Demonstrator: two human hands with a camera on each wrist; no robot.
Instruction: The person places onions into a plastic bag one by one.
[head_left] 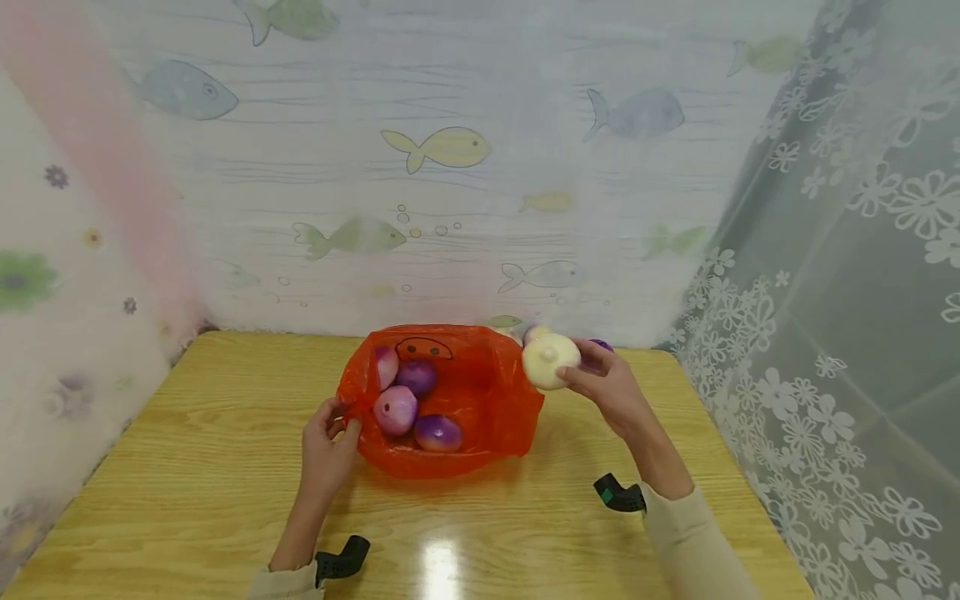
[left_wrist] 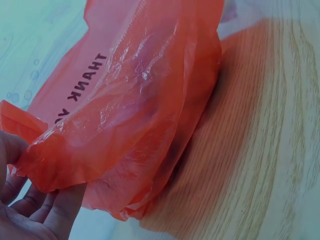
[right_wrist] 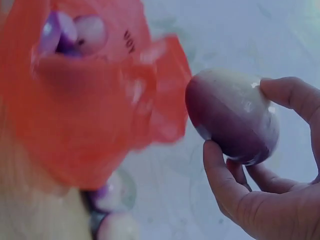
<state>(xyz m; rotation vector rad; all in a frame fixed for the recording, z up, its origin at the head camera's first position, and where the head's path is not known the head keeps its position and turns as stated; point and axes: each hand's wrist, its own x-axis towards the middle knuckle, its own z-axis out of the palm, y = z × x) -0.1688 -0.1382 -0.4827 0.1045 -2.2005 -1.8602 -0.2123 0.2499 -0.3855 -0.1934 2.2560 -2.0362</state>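
A red plastic bag (head_left: 450, 465) stands on the table with its mouth spread wide. Inside it lie several purple-and-white turnips (head_left: 395, 410), smooth and glossy. My left hand (head_left: 328, 450) pinches the left edge of the bag's mouth; in the left wrist view, thin plastic (left_wrist: 65, 165) bunches between thumb and fingers. Beside the bag's right rim, my right hand (head_left: 615, 396) holds another turnip (right_wrist: 232, 117) between thumb and fingertips. Its pale, nubbed side (head_left: 549, 362) faces the head camera, while the right wrist view shows its purple side.
More turnips (right_wrist: 117, 227) sit behind the bag at the table's back edge, partly hidden by the bag and right hand. A wall covering with printed fish (head_left: 450, 148) rises behind the wooden table (head_left: 195, 433). A flowered curtain (head_left: 825, 417) hangs on the right.
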